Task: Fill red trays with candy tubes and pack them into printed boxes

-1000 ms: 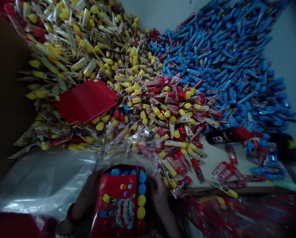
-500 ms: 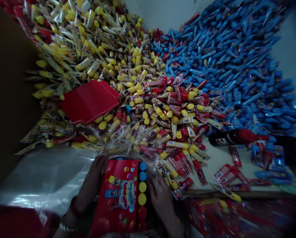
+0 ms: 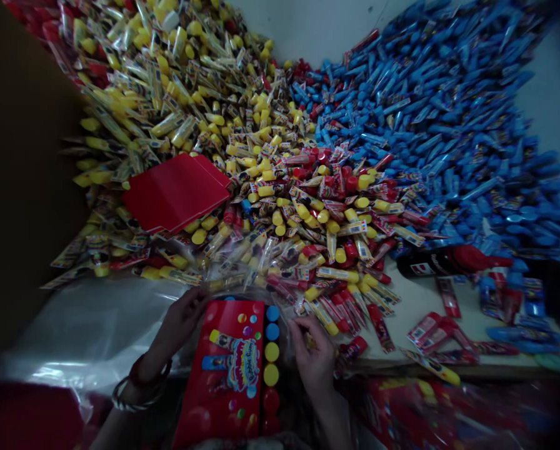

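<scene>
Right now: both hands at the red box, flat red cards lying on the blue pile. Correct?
No. The head view shows the flat red cards lying on the yellow pile, not the blue pile. The left hand and right hand are at the red box.

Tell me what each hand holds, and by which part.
Left hand grips the box by its top left corner. Right hand sits curled beside the box's right edge; whether it holds anything cannot be told.

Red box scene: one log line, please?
left hand: touching red box top-left edge | right hand: curled beside box | behind: tube pile
</scene>
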{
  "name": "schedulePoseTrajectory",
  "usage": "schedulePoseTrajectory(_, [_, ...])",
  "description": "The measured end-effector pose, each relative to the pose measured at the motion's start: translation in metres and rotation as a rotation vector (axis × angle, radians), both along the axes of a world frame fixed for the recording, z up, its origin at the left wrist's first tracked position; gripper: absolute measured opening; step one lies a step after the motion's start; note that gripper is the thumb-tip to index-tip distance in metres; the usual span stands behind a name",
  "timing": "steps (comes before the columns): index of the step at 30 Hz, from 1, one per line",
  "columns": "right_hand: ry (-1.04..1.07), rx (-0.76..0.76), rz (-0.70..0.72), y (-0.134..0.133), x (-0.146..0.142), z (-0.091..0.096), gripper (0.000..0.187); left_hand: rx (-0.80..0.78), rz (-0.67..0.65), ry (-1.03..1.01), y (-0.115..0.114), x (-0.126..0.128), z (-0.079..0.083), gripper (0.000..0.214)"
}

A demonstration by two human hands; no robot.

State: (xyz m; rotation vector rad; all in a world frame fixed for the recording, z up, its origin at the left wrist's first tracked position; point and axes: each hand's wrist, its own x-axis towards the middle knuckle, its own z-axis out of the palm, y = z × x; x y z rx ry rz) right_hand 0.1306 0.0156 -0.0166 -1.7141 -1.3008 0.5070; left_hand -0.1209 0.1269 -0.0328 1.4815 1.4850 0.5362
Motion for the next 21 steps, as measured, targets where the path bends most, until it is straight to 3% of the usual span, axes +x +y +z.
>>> schedulePoseTrajectory(5, [0.186, -0.114, -0.127, 0.001, -0.003, 0.000, 0.021, -0.067, 0.147, -0.218, -0.013, -0.001, 0.005, 0.043])
schedulePoseTrajectory(10, [0.410, -0.331, 0.075, 0.007, -0.007, -0.003, 0.028, -0.138, 0.186, -0.175, -0.012, 0.007, 0.018, 0.049])
schedulePoseTrajectory(16, [0.552, -0.272, 0.012, 0.017, -0.010, -0.001, 0.027, -0.264, -0.018, -0.204, 0.013, 0.014, 0.028, 0.043])
schedulePoseTrajectory(21, [0.410, -0.152, 0.058, 0.013, -0.010, 0.007, 0.014, -0.097, 0.088, -0.242, 0.008, 0.011, 0.020, 0.037])
